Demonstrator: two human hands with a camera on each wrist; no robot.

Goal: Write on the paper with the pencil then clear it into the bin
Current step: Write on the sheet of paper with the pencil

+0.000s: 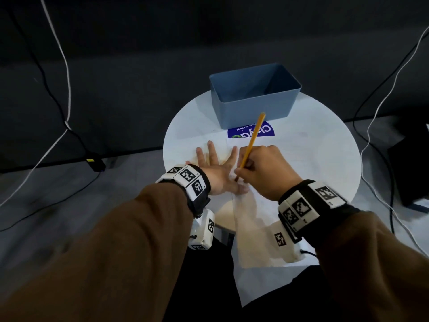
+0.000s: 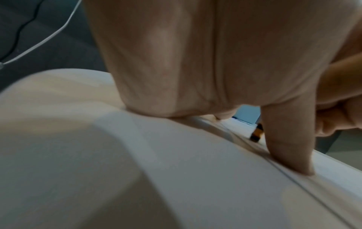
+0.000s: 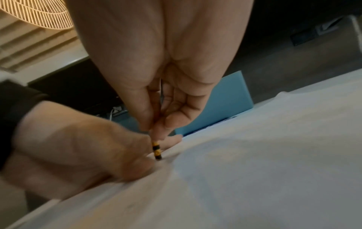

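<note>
1. Pinched between thumb and fingers of the right hand (image 1: 267, 170), the thin yellow wooden pencil (image 1: 251, 141) leans toward the far side, its lower end on the white sheet of paper (image 1: 253, 228).
2. Flat, with fingers spread, the left hand (image 1: 216, 169) presses the paper down — probably so it cannot slide on the round white table (image 1: 325, 159).
3. At the far edge waits the blue plastic bin (image 1: 254, 105) — empty, writing comes first.

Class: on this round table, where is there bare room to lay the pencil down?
Bare table lies right of the paper, between the bin and the right hand. It is crowded at the middle, where the left hand presses the paper beside the pencil.
</note>
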